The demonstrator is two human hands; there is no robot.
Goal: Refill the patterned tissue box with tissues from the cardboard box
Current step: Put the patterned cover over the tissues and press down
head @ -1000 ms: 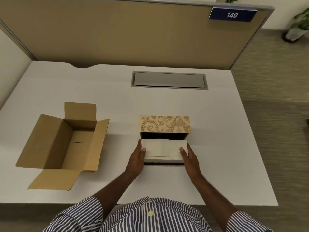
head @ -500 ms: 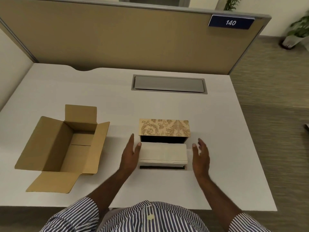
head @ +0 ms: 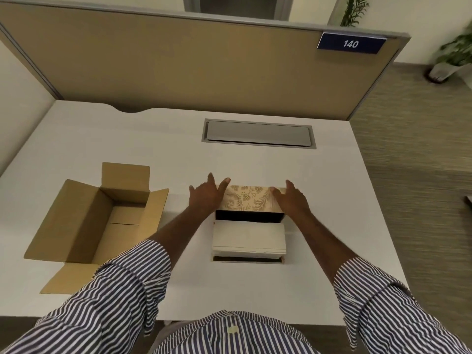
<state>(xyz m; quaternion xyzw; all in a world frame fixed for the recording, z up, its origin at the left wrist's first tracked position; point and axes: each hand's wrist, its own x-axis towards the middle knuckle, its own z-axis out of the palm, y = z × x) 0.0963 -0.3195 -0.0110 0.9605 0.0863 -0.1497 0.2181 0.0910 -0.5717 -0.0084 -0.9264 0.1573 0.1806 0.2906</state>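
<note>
A: Item one, patterned tissue box (head: 249, 204)?
B: Centre of frame, on the white desk (head: 319, 195). Its floral lid stands raised at the far side; the dark interior shows beneath it.

A: Contents?
B: Stack of white tissues (head: 248, 237), lying in the open box, nearer the lower edge.

A: Left hand (head: 204, 198)?
B: At the lid's left end, fingers spread and extended, lying against the lid. Nothing grasped.

A: Right hand (head: 291, 200)?
B: At the lid's right end, fingers loosely extended, touching the lid. Nothing enclosed.

A: Cardboard box (head: 94, 221)?
B: Left of frame, flaps open, apart from the tissue box. No tissues visible inside.

A: Other fittings?
B: Grey cable hatch (head: 258, 134) above centre; number plate "140" (head: 351, 43), upper right, on the partition.
</note>
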